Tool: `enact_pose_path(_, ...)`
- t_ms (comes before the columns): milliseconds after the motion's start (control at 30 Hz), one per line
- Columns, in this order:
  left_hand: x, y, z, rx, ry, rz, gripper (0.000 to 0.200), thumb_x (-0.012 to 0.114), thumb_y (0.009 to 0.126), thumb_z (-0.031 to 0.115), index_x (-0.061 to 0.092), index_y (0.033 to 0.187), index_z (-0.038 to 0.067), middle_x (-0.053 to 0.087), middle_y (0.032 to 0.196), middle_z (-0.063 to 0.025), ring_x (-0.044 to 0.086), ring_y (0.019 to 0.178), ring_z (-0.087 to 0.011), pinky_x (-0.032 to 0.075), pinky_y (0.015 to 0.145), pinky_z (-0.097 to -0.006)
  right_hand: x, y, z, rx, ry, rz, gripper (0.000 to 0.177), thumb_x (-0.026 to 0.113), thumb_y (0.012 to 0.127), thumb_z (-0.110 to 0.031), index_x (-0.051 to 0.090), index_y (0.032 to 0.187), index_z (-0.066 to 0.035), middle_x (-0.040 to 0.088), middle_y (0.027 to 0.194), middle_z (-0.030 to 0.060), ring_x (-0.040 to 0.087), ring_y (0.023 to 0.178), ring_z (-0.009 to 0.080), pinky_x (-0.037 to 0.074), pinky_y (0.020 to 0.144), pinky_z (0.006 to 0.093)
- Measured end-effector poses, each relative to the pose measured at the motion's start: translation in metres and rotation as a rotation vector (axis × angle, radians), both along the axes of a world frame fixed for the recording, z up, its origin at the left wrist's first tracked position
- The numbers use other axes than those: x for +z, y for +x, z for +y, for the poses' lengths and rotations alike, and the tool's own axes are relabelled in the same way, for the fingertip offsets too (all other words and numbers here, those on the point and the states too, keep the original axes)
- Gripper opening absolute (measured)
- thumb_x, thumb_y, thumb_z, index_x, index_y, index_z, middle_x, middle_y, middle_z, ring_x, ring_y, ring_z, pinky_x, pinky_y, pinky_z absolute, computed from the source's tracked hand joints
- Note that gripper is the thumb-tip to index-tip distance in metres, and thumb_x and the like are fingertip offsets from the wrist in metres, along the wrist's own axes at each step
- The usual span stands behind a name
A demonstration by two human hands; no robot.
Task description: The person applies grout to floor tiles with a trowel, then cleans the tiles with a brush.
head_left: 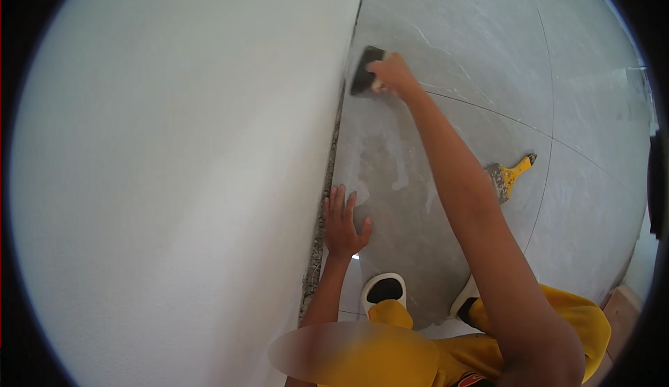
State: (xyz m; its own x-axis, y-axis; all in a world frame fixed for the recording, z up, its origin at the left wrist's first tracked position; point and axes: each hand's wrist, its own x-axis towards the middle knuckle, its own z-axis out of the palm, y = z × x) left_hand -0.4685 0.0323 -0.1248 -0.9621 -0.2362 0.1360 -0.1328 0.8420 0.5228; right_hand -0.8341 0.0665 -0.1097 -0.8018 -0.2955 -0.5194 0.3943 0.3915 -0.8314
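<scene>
My right hand [394, 73] is closed around the pale handle of a putty knife [364, 72] with a wide dark blade. Its blade is at the grey tiled floor, close beside the foot of the white wall; slight blur hides the exact contact. Lower down, my left hand [343, 225] lies with fingers spread on the floor by the wall's base, holding nothing. To the right, a second scraper with a yellow handle [517, 175] and a smeared, dirty blade lies on the tiles, partly hidden behind my right forearm.
A white wall [174, 164] fills the left side. A rough, crumbly gap [327, 185] runs between it and the tiled floor [488, 52], which shows thin joints and whitish smears. My shoes [385, 289] stand below. Brownish boxy objects [624, 314] sit at the lower right.
</scene>
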Motion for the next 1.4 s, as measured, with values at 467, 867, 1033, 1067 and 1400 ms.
enact_pose_path(467,0.001,-0.001,-0.002,0.005,-0.018,-0.013,0.057,0.061,0.081,0.028,0.046,0.130,0.002,0.041,0.140,-0.0236,0.037,0.133,-0.0420,0.031,0.107,-0.0567,0.002,-0.044,-0.005,-0.032,-0.026,0.026,0.016,0.059,0.077,-0.010,0.056,0.075,0.006,0.058,0.056,0.0167,0.050,0.041,0.0178,0.034,0.036,0.0331)
enact_pose_path(867,-0.001,-0.001,-0.002,0.008,0.002,-0.033,0.053,0.058,0.082,0.029,0.049,0.124,0.000,0.041,0.140,-0.0239,0.037,0.132,-0.0435,0.029,0.107,-0.0575,-0.002,-0.084,-0.015,0.069,-0.040,0.099,0.022,0.066,0.076,-0.017,0.059,0.082,0.003,0.058,0.057,0.0132,0.052,0.045,0.0187,0.035,0.040,0.0338)
enact_pose_path(1033,0.001,-0.001,-0.005,0.008,-0.028,-0.029,0.052,0.059,0.081,0.028,0.049,0.125,0.002,0.042,0.140,-0.0229,0.039,0.131,-0.0418,0.032,0.106,-0.0564,0.029,-0.115,-0.008,0.485,0.305,0.400,0.025,0.067,0.075,-0.019,0.060,0.070,0.004,0.061,0.062,0.0149,0.059,0.053,0.0252,0.043,0.047,0.0394)
enact_pose_path(1067,0.001,-0.002,-0.003,0.012,-0.027,-0.022,0.052,0.059,0.081,0.027,0.049,0.125,0.002,0.042,0.140,-0.0228,0.039,0.131,-0.0417,0.033,0.106,-0.0563,0.028,-0.123,-0.002,0.549,0.349,0.444,0.027,0.068,0.075,-0.021,0.061,0.078,0.005,0.063,0.067,0.0162,0.060,0.058,0.0261,0.045,0.052,0.0397)
enact_pose_path(1400,0.003,-0.001,-0.001,0.015,-0.024,-0.017,0.050,0.060,0.081,0.027,0.050,0.123,0.001,0.043,0.139,-0.0228,0.039,0.132,-0.0415,0.033,0.106,-0.0563,0.015,-0.070,0.001,1.042,0.311,0.611,0.035,0.066,0.072,-0.023,0.061,0.093,0.005,0.065,0.097,0.0235,0.061,0.094,0.0383,0.047,0.081,0.0428)
